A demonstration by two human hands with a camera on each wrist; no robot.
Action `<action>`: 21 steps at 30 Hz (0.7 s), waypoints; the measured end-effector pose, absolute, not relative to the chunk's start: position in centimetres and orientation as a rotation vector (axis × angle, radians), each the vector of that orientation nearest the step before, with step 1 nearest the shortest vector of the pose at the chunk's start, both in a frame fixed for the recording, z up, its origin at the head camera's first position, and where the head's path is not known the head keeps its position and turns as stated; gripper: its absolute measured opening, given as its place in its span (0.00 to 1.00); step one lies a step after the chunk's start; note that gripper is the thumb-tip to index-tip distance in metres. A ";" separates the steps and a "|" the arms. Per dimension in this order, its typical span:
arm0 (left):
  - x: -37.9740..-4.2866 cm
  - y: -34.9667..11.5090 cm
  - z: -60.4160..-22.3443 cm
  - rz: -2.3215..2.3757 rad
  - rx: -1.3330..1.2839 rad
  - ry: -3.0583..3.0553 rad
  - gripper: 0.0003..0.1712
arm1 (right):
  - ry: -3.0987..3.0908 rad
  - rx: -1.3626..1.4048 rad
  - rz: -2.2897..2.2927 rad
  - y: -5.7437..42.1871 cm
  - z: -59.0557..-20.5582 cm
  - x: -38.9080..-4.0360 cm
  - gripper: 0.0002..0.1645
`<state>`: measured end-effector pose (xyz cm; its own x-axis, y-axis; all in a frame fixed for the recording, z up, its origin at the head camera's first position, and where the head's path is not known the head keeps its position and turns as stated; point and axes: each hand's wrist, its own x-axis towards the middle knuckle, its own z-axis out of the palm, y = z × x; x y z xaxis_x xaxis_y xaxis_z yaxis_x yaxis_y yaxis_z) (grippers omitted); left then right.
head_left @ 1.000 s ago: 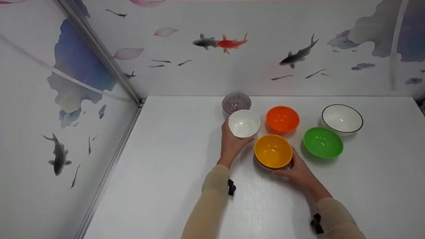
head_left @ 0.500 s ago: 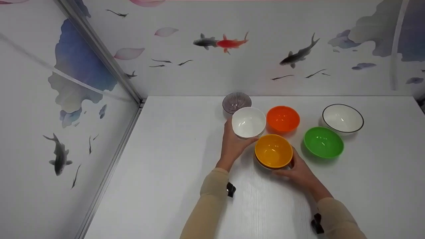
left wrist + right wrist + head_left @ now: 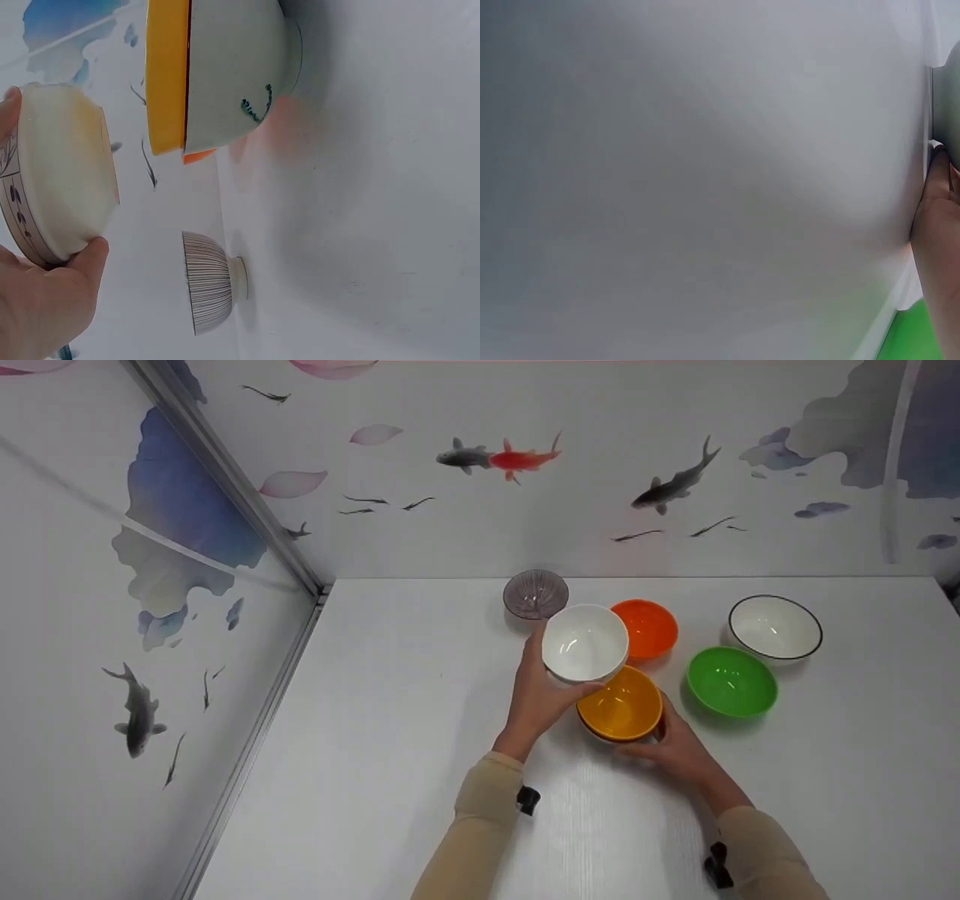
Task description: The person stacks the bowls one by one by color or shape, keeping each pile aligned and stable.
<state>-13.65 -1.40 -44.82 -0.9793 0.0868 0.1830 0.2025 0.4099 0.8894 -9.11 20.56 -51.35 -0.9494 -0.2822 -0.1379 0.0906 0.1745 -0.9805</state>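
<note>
My left hand [image 3: 541,694] grips a white bowl [image 3: 585,645], held up off the table with its lower edge overlapping the yellow bowl from above. In the left wrist view this white bowl [image 3: 64,169] shows a dark leaf pattern on its outer wall, with the thumb against it. The yellow bowl [image 3: 621,705] sits nested inside a pale bowl [image 3: 232,75] with a small green plant design, which stands on the table. Around the right side of this stack my right hand [image 3: 679,746] curls, thumb at the front. Its far fingers are hidden behind the bowls.
A ribbed purplish glass bowl [image 3: 535,594] stands at the back, behind the white bowl. The orange bowl [image 3: 651,630] is partly covered by it. To the right are a green bowl [image 3: 732,682] and a black-rimmed white bowl [image 3: 775,627]. A printed wall [image 3: 570,525] closes off the back.
My left hand has carried the white bowl rightward and higher, from in front of the glass bowl to over the yellow bowl's rear edge. The right hand and the stack stay put.
</note>
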 end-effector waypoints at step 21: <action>-12.0 -0.1 -46.4 -1.595 -0.339 -2.601 0.66 | 2.264 -0.187 -1.767 20.9 -53.5 -9.6 0.64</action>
